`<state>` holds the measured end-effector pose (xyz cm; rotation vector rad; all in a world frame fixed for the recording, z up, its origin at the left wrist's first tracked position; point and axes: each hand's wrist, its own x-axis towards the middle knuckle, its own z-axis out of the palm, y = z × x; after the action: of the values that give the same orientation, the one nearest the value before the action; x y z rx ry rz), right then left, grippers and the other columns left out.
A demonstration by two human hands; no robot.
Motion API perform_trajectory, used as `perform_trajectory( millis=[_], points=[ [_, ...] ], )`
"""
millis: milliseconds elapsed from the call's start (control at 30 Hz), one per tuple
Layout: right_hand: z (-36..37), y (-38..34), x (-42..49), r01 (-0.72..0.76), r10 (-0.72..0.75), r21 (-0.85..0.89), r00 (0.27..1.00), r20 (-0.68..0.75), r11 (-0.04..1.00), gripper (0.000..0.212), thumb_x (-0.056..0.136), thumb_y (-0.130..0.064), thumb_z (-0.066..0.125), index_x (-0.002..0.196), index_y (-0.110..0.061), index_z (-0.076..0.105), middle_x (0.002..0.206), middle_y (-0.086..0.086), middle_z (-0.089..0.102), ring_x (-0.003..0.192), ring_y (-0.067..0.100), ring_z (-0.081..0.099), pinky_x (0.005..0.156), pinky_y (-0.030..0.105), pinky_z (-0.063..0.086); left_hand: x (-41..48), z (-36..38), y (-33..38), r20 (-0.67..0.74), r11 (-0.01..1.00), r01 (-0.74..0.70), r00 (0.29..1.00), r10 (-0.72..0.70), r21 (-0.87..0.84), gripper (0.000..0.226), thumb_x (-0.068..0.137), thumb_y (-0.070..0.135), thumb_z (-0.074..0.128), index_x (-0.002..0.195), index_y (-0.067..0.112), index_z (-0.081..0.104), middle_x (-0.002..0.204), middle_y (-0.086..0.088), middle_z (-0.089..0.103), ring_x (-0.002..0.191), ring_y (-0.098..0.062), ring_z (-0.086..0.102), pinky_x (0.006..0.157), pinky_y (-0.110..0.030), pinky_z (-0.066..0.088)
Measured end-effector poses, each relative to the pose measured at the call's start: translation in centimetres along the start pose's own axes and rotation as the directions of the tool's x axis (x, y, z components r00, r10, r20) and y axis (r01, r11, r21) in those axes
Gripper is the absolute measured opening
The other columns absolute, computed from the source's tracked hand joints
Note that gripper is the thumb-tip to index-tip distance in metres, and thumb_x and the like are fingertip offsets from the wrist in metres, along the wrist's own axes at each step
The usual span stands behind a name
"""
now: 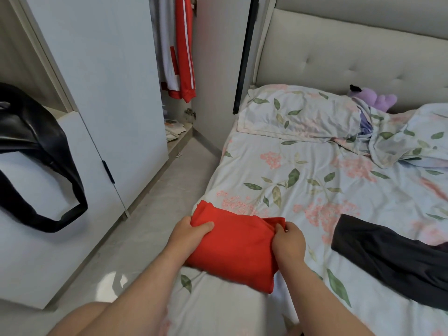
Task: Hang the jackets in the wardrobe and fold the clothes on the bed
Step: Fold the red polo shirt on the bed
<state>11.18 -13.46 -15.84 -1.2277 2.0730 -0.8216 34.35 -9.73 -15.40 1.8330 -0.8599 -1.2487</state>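
Red cloth, soft and thin, is what I have under my fingers: from the head view, the only one, the red garment (232,248) lies folded into a compact packet at the near left edge of the bed (303,180), on the flowered sheet. My left hand (191,232) grips the packet's left side, thumb on top and the other fingers curled underneath. My right hand (288,241) pinches the right side, where a loose layer pokes out from the fold. I judge it light and limp, not fragile at all, but ready to sag and fall open if I lift it by one corner. The safe hold is this one, opposite edges with fingers beneath so that all the layers are clamped together. Dragging it over the sheet would probably pull the bottom layer askew, so lifting looks better than sliding. To the right, well apart from the packet, a black garment (388,246) sprawls unfolded; it looks equally limp and would need spreading flat first. Far left, the wardrobe (121,93) stands open with a red-and-white jacket (184,57) hanging inside.
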Motion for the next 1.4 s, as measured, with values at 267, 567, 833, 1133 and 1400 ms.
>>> perform_trajectory(
  millis=[267,567,833,1133,1400],
  points=[
    [-1.1,-1.2,-2.0,-0.393,0.321,0.11,0.858,0.402,0.913,0.074,0.082,-0.063,0.066,0.127,-0.005,0.058,0.117,0.011,0.067,0.101,0.028,0.063,0.091,0.04,0.049,-0.1,-0.3,-0.4,0.131,0.985,0.124,0.986,-0.108,-0.119,0.028,0.08,0.032,0.08,0.102,0.017,0.071,0.092,-0.004,0.077,0.086,-0.022,0.074,0.084,-0.037,0.059],
    [-1.6,-0.5,-2.6,-0.436,0.22,0.25,0.776,0.592,0.865,0.034,0.081,-0.007,0.078,0.112,-0.013,0.066,0.092,0.01,0.078,0.083,0.029,0.075,0.069,0.038,0.06,0.0,-1.1,-0.4,0.153,0.939,0.255,0.963,-0.224,-0.23,0.027,0.082,0.018,0.078,0.105,0.006,0.071,0.093,-0.013,0.077,0.089,-0.032,0.073,0.087,-0.045,0.058],
    [-1.3,-0.4,-4.6,-0.256,0.252,-0.018,0.931,0.265,0.966,0.06,0.078,-0.032,0.081,0.12,0.002,0.054,0.101,0.015,0.065,0.091,0.032,0.064,0.086,0.041,0.053,-2.1,-0.7,-1.3,0.053,0.972,0.208,0.978,-0.203,-0.111,0.039,0.078,0.031,0.083,0.103,0.008,0.065,0.101,-0.013,0.072,0.091,-0.031,0.069,0.089,-0.044,0.056],
    [1.0,1.7,-6.2,0.575,-0.419,-0.55,0.818,0.393,0.606,0.066,0.1,-0.052,0.019,0.16,-0.028,0.007,0.168,0.006,0.006,0.155,0.023,0.001,0.123,0.048,0.0,-4.2,2.4,-3.3,0.254,0.309,-0.462,0.811,0.527,0.831,0.06,0.1,0.047,0.029,0.155,0.024,0.032,0.162,0.0,0.027,0.151,-0.018,0.019,0.123,-0.041,0.007],
    [3.5,2.7,-3.0,0.472,-0.273,-0.56,0.873,0.404,0.68,0.081,0.089,-0.067,0.005,0.16,-0.028,-0.002,0.168,0.004,-0.004,0.154,0.021,-0.007,0.124,0.047,0.002,-0.5,2.5,-4.3,0.27,0.37,-0.43,0.871,0.411,0.823,0.07,0.099,0.059,0.022,0.159,0.029,0.002,0.167,0.004,-0.004,0.152,-0.012,-0.012,0.119,-0.034,-0.012]
  ],
)
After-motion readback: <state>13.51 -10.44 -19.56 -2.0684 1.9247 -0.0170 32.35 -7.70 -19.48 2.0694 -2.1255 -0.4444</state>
